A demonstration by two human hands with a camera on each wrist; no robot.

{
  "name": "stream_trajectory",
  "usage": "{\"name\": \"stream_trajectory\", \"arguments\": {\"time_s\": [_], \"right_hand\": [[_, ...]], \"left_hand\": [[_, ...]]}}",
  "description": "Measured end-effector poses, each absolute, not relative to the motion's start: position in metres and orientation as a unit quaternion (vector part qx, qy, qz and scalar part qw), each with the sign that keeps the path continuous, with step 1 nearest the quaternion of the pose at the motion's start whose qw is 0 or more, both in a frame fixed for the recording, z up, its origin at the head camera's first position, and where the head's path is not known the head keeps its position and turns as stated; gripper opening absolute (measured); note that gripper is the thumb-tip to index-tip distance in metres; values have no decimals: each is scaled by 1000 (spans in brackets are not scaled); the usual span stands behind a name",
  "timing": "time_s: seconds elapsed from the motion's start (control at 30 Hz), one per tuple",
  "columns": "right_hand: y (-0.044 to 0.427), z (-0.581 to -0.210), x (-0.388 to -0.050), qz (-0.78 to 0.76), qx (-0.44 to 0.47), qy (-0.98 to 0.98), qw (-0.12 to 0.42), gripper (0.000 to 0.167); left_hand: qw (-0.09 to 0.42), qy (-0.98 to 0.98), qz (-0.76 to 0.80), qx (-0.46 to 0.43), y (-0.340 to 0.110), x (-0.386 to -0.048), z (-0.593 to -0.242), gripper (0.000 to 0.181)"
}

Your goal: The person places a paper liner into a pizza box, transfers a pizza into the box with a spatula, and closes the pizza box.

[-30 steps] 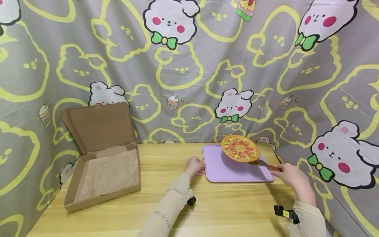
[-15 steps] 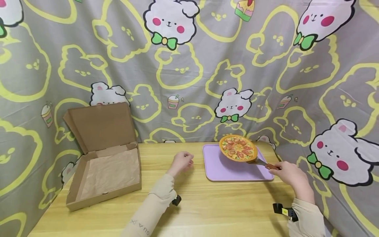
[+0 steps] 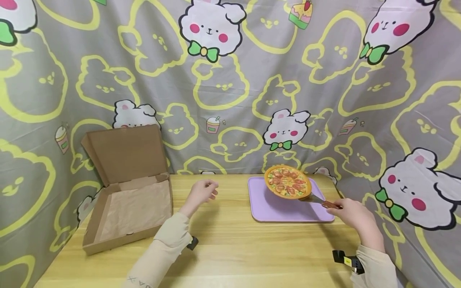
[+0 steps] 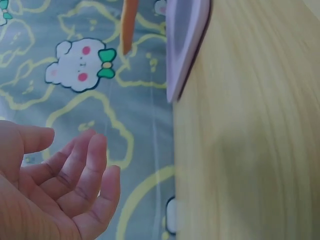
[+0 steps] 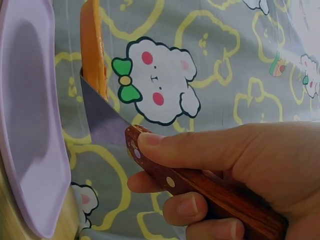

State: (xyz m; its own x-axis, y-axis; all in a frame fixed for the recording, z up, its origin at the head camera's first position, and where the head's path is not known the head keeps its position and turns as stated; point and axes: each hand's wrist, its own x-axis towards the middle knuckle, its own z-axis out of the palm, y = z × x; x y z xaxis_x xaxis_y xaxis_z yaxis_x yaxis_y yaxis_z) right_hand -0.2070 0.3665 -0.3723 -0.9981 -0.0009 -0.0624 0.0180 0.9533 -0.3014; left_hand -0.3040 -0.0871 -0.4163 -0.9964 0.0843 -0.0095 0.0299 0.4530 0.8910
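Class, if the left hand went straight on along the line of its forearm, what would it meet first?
Probably the patterned curtain behind the table: in the head view, the line ahead of the left hand passes left of the purple tray. How far off the curtain hangs is hard to judge.

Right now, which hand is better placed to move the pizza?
Probably your right hand: it grips the wooden handle, with the pizza on the blade above the purple tray. Your left hand holds nothing.
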Motion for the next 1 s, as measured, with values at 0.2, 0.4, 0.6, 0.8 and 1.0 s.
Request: {"name": "stream_trajectory", "arguments": {"time_s": [0.2, 0.4, 0.6, 0.8, 1.0], "right_hand": [[360, -369, -207, -151, -11, 988, 35, 32], [349, -372, -207, -147, -31, 988, 25, 25], [336, -373, -215, -142, -56, 988, 9, 24], [321, -374, -226, -130, -80, 988, -9, 23], [299, -372, -236, -147, -107, 983, -4, 21]], "left_hand": [[18, 870, 491, 36, -114, -297, -406, 35], [14, 882, 468, 49, -142, -290, -396, 38], [-18, 893, 446, 58, -173, -286, -384, 41], [-40, 902, 426, 54, -201, -277, -377, 41], [-53, 917, 394, 37, -227, -264, -371, 46]]}}
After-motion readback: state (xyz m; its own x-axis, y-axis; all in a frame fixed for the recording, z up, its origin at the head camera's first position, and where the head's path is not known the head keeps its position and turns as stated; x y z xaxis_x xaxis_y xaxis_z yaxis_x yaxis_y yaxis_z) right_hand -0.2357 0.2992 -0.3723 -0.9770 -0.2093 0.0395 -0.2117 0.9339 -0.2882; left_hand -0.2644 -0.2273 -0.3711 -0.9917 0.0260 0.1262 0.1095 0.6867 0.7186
